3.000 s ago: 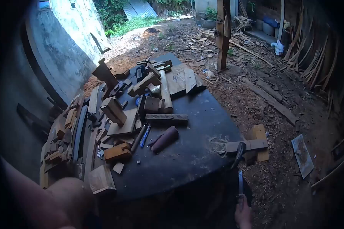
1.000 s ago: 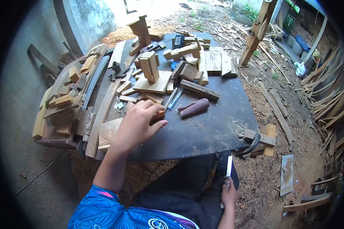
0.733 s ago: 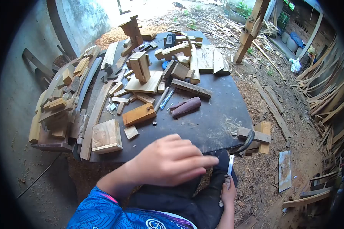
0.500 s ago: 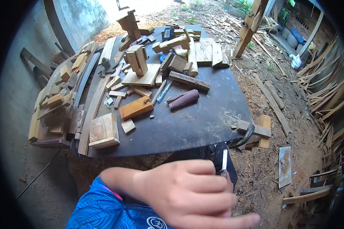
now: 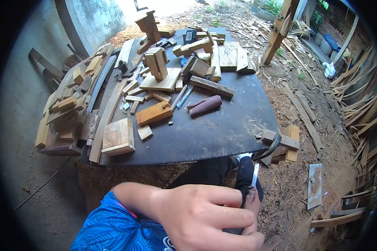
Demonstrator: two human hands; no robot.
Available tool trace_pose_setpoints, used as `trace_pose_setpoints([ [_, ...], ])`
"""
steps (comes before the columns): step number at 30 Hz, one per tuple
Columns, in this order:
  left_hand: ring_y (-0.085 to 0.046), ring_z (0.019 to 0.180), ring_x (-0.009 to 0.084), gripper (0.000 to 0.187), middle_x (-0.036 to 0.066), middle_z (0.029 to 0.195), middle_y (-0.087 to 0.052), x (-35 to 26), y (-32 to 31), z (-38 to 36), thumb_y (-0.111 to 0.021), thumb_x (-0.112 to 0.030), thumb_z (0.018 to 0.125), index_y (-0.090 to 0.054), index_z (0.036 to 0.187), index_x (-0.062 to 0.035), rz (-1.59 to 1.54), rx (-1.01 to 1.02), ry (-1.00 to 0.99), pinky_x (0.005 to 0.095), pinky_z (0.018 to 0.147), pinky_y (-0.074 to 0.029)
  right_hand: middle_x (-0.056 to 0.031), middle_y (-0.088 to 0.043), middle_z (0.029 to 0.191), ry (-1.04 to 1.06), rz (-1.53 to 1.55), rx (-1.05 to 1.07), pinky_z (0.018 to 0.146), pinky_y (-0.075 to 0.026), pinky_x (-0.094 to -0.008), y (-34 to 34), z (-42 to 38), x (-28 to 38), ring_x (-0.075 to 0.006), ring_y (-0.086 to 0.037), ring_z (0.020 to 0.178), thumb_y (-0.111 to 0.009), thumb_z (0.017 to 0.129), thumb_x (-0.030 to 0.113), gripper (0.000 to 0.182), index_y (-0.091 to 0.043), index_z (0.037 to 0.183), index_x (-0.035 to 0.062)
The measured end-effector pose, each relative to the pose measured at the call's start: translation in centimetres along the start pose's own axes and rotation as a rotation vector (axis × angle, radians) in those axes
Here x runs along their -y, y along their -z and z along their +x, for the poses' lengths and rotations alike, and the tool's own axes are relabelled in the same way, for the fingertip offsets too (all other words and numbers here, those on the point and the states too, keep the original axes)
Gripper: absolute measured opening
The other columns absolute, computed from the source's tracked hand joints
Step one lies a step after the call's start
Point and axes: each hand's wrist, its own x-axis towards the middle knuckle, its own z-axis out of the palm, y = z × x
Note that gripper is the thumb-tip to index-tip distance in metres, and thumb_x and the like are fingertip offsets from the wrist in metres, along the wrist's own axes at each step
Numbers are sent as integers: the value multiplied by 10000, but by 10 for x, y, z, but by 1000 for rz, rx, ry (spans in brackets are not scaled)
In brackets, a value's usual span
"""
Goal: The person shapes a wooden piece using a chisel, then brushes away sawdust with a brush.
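Note:
My left hand [image 5: 205,217] reaches across from the left, back of the hand up. Its fingers are curled downward, and I cannot tell what is under them. Behind it, mostly hidden, a part of my right hand [image 5: 251,211] shows, held close to my left fingertips. A thin pale blade [image 5: 255,175] with a greyish wrapped lower end [image 5: 252,191] stands up from my right hand, pointing toward the table. Both hands are over my lap, in front of a dark trouser leg [image 5: 203,173].
A dark table [image 5: 222,129] stands ahead, bearing a wooden box [image 5: 118,136], an orange-brown block [image 5: 154,113], a purplish rolled piece [image 5: 205,106] and several offcuts. A clamp [image 5: 273,144] grips its right corner. Wood strips [image 5: 360,104] lean at the right.
My left hand has shifted slightly down and left, its fingers curling in more. The blade has moved a little right, and more of my right hand shows. The view has shifted slightly.

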Motion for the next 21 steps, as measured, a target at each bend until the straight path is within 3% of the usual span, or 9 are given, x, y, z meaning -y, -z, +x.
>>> trace_pose_setpoints([
  [1,-588,609,191,194,97,854,-683,7,-4,0,-570,-93,941,-719,868,6,5,5,-3,311,526,-479,-266,-726,1094,66,148,-74,880,-554,-481,-3,2,-8,-461,-697,1017,-653,949,268,588,-518,1493,89],
  [2,-564,607,165,147,54,861,-671,18,-13,2,-643,-72,922,-718,1048,-79,147,-120,-171,287,517,-410,-270,-726,1093,-380,269,163,891,-553,-470,30,-3,69,-456,-701,1027,-651,951,283,583,-528,1483,80],
  [3,-539,606,138,344,12,868,-659,24,-19,4,-715,-50,903,-716,1227,-164,282,-246,-340,263,509,-341,-270,-726,1093,-387,276,161,891,-553,-470,22,-1,58,-456,-701,1027,-651,951,283,583,-528,1483,80],
  [7,-564,623,170,298,6,946,-680,19,-16,-1,-688,-179,959,-699,1257,-173,386,-310,-295,301,507,-408,-269,-727,1096,-41,-38,88,896,-544,-504,4,-4,37,-460,-694,1030,-639,949,262,548,-546,1471,123],
  [11,-580,588,151,190,10,808,-619,29,11,-24,-747,-73,861,-750,1049,-102,422,-2,108,273,486,-428,-261,-734,1040,-29,-37,-51,852,-549,-515,12,-4,21,-474,-695,975,-638,944,242,564,-527,1489,148],
  [13,-636,628,197,222,26,822,-642,46,11,-37,-780,-63,818,-747,1031,-114,569,-34,352,315,531,-505,-258,-734,984,-441,346,82,818,-551,-521,24,-4,38,-483,-694,930,-637,941,238,565,-525,1490,156],
  [17,-697,762,267,180,70,863,-663,82,19,-66,-774,-95,833,-725,1006,-95,690,12,626,373,654,-560,-250,-737,956,-379,395,127,808,-554,-524,11,-7,42,-479,-700,911,-650,935,227,580,-521,1493,137],
  [19,-702,810,281,224,84,908,-677,94,25,-76,-767,-105,859,-718,1072,-54,813,24,822,381,725,-560,-248,-738,952,-29,-139,99,805,-555,-527,9,-5,43,-473,-706,906,-668,927,212,608,-507,1505,112],
  [21,-690,944,317,289,111,1007,-670,100,29,-82,-759,-159,880,-697,1140,-49,824,63,964,410,834,-551,-254,-738,970,-71,-202,110,834,-547,-536,6,-3,28,-485,-698,939,-680,917,208,644,-485,1521,100],
])
